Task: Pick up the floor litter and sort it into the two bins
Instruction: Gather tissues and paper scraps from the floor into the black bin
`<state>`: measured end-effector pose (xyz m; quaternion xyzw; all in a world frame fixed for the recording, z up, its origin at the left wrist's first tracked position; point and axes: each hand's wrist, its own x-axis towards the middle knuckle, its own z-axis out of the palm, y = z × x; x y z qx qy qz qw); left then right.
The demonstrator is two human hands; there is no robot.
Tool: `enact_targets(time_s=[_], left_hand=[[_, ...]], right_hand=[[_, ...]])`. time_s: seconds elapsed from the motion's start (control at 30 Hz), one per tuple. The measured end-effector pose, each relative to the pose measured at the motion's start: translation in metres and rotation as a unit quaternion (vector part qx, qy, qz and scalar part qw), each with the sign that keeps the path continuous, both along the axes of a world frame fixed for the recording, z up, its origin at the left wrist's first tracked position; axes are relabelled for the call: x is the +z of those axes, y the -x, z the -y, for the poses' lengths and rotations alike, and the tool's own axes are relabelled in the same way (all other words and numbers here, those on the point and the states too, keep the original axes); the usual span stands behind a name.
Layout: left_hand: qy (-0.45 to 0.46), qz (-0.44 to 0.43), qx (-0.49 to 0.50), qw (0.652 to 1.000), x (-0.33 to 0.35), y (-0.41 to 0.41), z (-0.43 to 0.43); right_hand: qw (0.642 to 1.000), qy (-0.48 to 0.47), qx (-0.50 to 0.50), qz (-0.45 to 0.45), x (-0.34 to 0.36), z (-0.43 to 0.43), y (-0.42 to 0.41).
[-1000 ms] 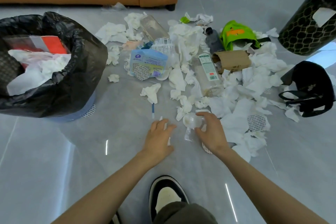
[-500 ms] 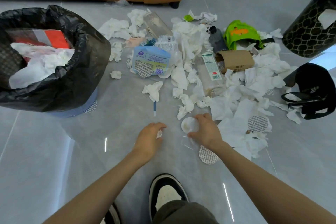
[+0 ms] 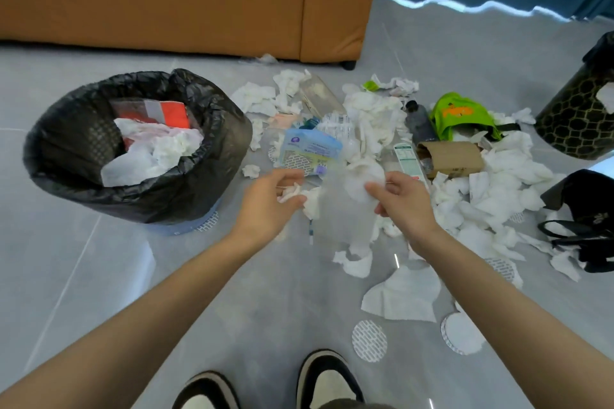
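With both forearms outstretched, a crumpled white tissue scrap (image 3: 291, 192) is pinched in the left hand (image 3: 265, 206), and a translucent whitish plastic piece (image 3: 355, 183) is gripped by the right hand (image 3: 403, 202) at 3 o'clock.

arms (image 3: 186, 302): bare, sleeveless | shoes (image 3: 329, 378): black-and-cream sneakers

The patterned bin (image 3: 576, 124) and black bag (image 3: 588, 209) ran off the right edge. Both shoes (image 3: 327, 382) were cut by the bottom. The clear piece (image 3: 357, 189) in the right hand (image 3: 403, 201) was blurred.

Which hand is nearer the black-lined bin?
Left. The left hand, holding crumpled tissue, is just right of the black-lined bin; the right hand, pinching a white scrap, is farther right.
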<state>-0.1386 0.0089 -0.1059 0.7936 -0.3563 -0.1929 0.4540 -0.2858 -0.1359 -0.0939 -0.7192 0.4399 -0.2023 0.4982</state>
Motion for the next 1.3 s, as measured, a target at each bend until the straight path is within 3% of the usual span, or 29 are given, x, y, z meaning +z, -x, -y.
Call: enact_targets(time_s=[0.17, 0.33, 0.5, 0.63, 0.73, 0.83, 1.0, 1.3], left_hand=[[0.077, 0.017, 0.055, 0.995, 0.063, -0.04, -0.028], [0.114, 0.034, 0.136, 0.984, 0.112, -0.087, -0.07], [0.166, 0.014, 0.262, 0.951, 0.122, -0.131, -0.101], [0.164, 0.015, 0.303, 0.939, 0.108, -0.153, -0.108], [0.12, 0.006, 0.271, 0.955, 0.087, -0.159, -0.111], [0.078, 0.009, 0.239, 0.968, 0.068, -0.157, -0.114], [0.073, 0.022, 0.216, 0.973, 0.062, -0.145, -0.117], [0.083, 0.08, 0.102, 0.988, 0.067, -0.071, -0.082]], right_hand=[[0.996, -0.047, 0.004, 0.073, 0.064, -0.016, -0.043], [0.97, -0.172, 0.038, 0.167, 0.116, -0.044, -0.103], [0.956, -0.216, 0.103, 0.167, 0.131, -0.08, -0.169], [0.955, -0.227, 0.131, 0.135, 0.125, -0.104, -0.213], [0.959, -0.221, 0.168, 0.048, 0.112, -0.116, -0.231], [0.965, -0.157, 0.211, -0.02, 0.094, -0.119, -0.232], [0.975, -0.05, 0.217, -0.004, 0.086, -0.102, -0.204], [0.983, -0.06, 0.17, -0.025, 0.057, -0.076, -0.103]])
